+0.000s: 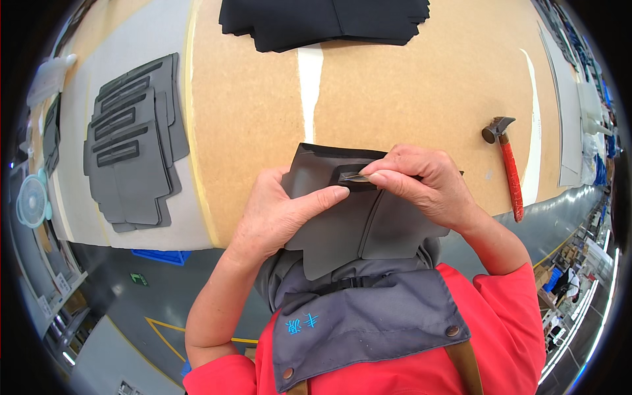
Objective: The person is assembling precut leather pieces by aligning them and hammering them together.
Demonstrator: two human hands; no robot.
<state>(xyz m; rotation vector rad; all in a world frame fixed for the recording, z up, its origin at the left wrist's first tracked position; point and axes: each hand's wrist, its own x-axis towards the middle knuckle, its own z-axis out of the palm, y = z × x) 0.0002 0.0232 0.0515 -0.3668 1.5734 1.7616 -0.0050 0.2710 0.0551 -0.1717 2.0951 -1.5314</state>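
A grey leather-like panel (pixel 336 227) with a black top edge is held up in front of my body, over the near edge of the table. My left hand (pixel 276 214) grips its left side, the thumb lying on its face beside a black strip frame (pixel 339 172). At that frame, my right hand (pixel 421 181) pinches a slim, shiny, pointed tool (pixel 354 177) between thumb and fingertips; its exact kind does not show. The tool's tip touches or nearly touches the frame. Most of the tool is hidden by the right fingers.
Grey panels with black strip frames (pixel 125 171) lie in overlapping stacks on the left. Black panels (pixel 322 23) are piled at the far edge of view. A hammer (pixel 507 164) with a red handle lies to the right on the brown table (pixel 408 85). A blue crate (pixel 161 257) stands below.
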